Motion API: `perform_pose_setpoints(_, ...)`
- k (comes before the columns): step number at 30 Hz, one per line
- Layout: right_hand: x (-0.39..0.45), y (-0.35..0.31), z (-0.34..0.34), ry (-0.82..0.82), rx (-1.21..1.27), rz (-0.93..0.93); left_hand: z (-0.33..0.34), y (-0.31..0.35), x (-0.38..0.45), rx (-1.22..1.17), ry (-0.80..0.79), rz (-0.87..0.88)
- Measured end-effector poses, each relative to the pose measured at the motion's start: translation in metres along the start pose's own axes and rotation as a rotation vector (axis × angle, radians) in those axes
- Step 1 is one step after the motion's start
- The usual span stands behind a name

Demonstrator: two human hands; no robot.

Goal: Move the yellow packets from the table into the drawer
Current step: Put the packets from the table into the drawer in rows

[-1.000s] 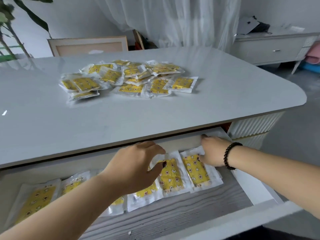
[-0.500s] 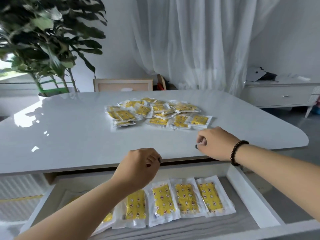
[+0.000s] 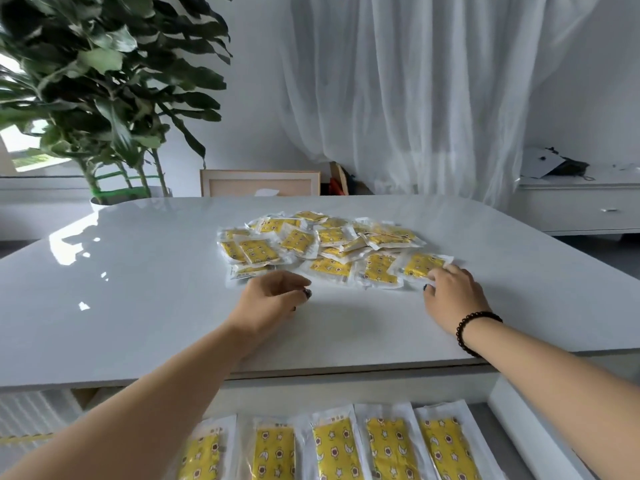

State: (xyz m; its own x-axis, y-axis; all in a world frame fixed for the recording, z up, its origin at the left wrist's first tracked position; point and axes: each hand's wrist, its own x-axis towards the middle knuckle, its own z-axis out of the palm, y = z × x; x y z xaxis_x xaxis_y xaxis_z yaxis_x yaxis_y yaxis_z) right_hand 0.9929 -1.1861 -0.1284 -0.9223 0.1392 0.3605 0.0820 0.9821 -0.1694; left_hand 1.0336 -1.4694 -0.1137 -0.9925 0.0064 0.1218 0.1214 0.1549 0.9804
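Yellow packets (image 3: 322, 247) heaped mid-worktop (image 3: 138, 306); five rows already in drawer (image 3: 509, 407) near edge. Left hand (image 3: 273, 299) loosely curled, empty. Right hand (image 3: 450, 292) fingertips on rightmost packet (image 3: 420, 265), no pinch yet. Advice: pinch clear margin, lift singly.

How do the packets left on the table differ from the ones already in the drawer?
The packets on the table lie in a loose heap, overlapping at mixed angles; the packets in the drawer lie flat in one side-by-side row, all turned the same way. The right hand touches the heap's nearest right packet, and the left hand hovers by its front edge; neither touches the drawer row. Both sets share clear wrappers with yellow patterned contents.
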Motion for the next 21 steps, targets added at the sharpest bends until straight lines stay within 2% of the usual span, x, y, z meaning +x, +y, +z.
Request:
perform_pose_setpoints(6, 0.018, 0.001, 0.008, 0.067, 0.088, -0.075, -0.003, -0.001, 0.044, -0.317, 0.02, -0.132)
perform_pose_setpoints(10, 0.02, -0.008, 0.012, 0.222, 0.102, -0.113, -0.001, -0.005, 0.064, -0.411, 0.024, -0.132)
perform_pose_setpoints(15, 0.037, -0.003, 0.01, -0.015, 0.213, 0.347, -0.004, -0.009, 0.076, -0.538, -0.019, -0.123)
perform_pose_setpoints(18, 0.039, -0.003, 0.01, -0.137, 0.127, 0.283, -0.007, -0.012, 0.079, -0.567, -0.079, -0.122)
perform_pose_setpoints(21, 0.034, -0.008, 0.01, -0.126, 0.222, 0.183, -0.008, -0.013, 0.08, -0.548, -0.11, -0.114)
